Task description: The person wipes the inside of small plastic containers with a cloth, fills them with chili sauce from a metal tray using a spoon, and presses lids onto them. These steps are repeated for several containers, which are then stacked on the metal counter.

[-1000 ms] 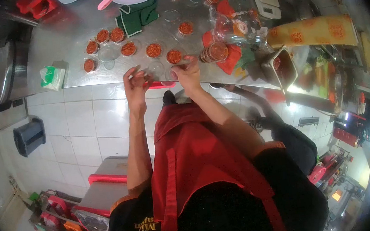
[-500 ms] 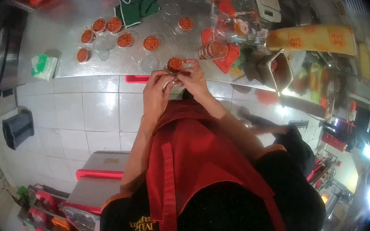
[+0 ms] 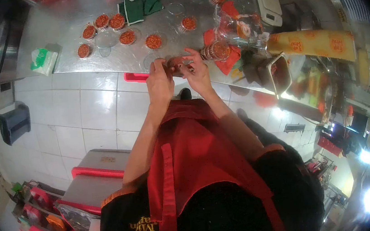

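At the near edge of the steel table, a small clear cup of red chili sauce (image 3: 174, 63) sits between my two hands. The sauce looks duller, as if a clear lid covers it, but the fingers partly hide the rim. My left hand (image 3: 160, 79) is closed against the cup's left side, its fingertips at the rim. My right hand (image 3: 197, 73) curves around the right side, thumb at the rim and the upper fingers raised. Just left of the cup lies a round clear lid (image 3: 150, 61). Another filled cup (image 3: 153, 41) stands farther back.
Several filled sauce cups (image 3: 117, 21) stand on the steel table (image 3: 71, 41). Stacked cups (image 3: 216, 51) are right of my hands, beside plastic packaging (image 3: 241, 29). A green cloth (image 3: 143, 6), a white scale (image 3: 268, 5) and a metal container (image 3: 276, 73) surround the work area.
My hands were pinched together in front of the cup; now they have separated and moved up to its two sides. The sauce, bright before, now looks covered.
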`<act>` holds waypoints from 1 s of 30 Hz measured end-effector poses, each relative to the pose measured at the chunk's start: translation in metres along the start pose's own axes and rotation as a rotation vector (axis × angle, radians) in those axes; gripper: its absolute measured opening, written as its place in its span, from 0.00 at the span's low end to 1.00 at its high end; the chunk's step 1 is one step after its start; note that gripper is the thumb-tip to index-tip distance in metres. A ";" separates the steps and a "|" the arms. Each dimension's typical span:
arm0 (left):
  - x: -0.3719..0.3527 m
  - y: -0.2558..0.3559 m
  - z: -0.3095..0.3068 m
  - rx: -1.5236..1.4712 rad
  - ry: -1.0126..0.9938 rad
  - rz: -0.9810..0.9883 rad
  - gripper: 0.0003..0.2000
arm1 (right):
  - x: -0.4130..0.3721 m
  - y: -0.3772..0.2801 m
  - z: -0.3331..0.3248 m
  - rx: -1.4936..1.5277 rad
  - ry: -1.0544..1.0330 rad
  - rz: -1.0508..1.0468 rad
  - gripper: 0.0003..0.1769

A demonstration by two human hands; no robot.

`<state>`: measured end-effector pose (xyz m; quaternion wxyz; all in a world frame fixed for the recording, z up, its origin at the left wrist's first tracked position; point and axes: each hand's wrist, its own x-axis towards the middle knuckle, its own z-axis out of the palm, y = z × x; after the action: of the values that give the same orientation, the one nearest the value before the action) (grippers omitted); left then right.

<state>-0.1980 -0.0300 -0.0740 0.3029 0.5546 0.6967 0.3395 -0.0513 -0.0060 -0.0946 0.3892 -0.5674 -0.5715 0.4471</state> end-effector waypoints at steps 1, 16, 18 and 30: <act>0.000 0.000 0.001 -0.005 0.033 0.007 0.16 | 0.000 -0.001 0.001 -0.001 -0.001 0.002 0.34; 0.002 -0.022 0.008 -0.151 0.116 0.017 0.11 | 0.006 -0.007 0.006 0.076 -0.005 0.146 0.31; 0.003 -0.022 0.006 -0.152 0.124 -0.017 0.09 | 0.007 -0.011 0.005 0.087 -0.019 0.204 0.32; 0.004 -0.018 0.008 -0.269 0.197 -0.281 0.06 | 0.013 -0.010 0.010 0.104 -0.061 0.321 0.28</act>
<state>-0.2027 -0.0274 -0.0940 0.3488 0.3709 0.7418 0.4364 -0.0641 0.0066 -0.0891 0.3239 -0.6166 -0.4615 0.5495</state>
